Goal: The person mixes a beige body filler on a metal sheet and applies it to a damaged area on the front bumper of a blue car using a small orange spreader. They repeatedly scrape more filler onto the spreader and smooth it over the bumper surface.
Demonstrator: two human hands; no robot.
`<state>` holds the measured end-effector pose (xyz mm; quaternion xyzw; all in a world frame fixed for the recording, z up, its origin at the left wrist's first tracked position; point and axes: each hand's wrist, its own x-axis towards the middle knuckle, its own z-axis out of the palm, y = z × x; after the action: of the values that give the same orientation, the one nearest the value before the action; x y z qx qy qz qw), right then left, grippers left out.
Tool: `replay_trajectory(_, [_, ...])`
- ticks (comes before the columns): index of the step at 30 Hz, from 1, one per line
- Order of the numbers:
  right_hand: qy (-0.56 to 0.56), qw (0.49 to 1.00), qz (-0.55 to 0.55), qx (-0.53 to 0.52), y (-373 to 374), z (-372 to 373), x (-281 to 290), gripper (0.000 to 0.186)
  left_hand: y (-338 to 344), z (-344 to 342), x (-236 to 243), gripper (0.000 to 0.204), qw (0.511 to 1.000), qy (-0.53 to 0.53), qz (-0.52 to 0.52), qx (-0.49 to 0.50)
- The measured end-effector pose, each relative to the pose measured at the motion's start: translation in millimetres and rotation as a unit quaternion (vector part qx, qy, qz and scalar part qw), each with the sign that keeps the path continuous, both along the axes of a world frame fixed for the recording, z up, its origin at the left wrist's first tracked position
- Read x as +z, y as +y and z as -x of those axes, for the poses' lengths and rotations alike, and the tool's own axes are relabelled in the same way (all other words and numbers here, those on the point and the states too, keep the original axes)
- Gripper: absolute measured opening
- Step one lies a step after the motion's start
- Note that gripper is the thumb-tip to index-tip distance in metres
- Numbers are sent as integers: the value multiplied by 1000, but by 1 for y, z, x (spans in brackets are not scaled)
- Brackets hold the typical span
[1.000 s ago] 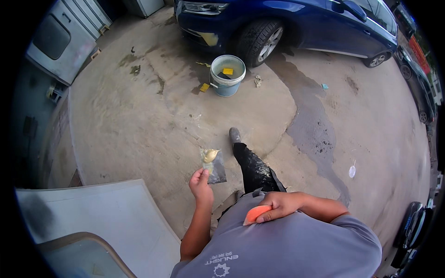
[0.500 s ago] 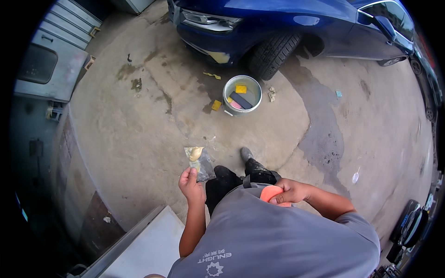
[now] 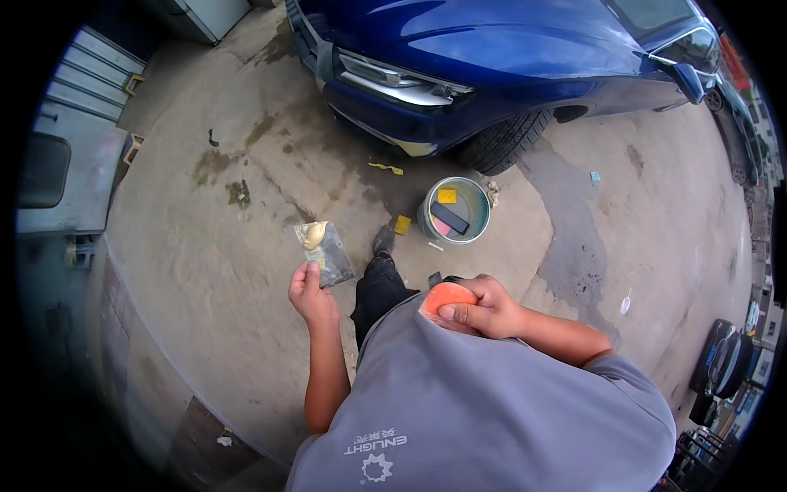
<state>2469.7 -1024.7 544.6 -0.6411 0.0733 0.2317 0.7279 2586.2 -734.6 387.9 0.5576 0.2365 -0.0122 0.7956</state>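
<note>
My left hand (image 3: 311, 297), raised at centre left, pinches a thin grey square board (image 3: 334, 261) by its near edge; a beige blob of paste (image 3: 314, 235) sits on the board. My right hand (image 3: 492, 316) grips an orange flat spreader (image 3: 444, 297) against the front of my grey shirt. Beyond my hands on the concrete stands a bucket (image 3: 425, 211) holding a yellow sponge, a dark block and a pink piece. Another yellow square (image 3: 402, 225) lies beside it.
A blue car (image 3: 475, 53) stands ahead, its front wheel (image 3: 504, 143) behind the bucket. A darker car (image 3: 730, 135) is at the far right. A pale door panel (image 3: 78, 189) stands at left. Scraps and a dark wet patch (image 3: 566, 238) mark the concrete floor.
The blue car and bucket are closer, and the white panel at lower left has left the view. The board has shifted left and up; both hands keep their holds.
</note>
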Motion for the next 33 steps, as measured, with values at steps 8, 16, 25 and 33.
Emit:
replay_trajectory(8, [160,956,-97,-226,-10,-90,-10,32,65,-175,4,20,998,-34,-5,-55])
replay_trajectory(16, [247,957,93,-119,20,-59,36,28,9,-244,-8,16,986,-31,87,-137])
replay_trajectory(25, [300,902,-21,-309,37,40,50,25,-7,-270,-25,17,969,-11,59,-240])
replay_trajectory(33, [278,865,-92,-406,66,20,15,26,25,-287,-33,16,974,-15,8,-228])
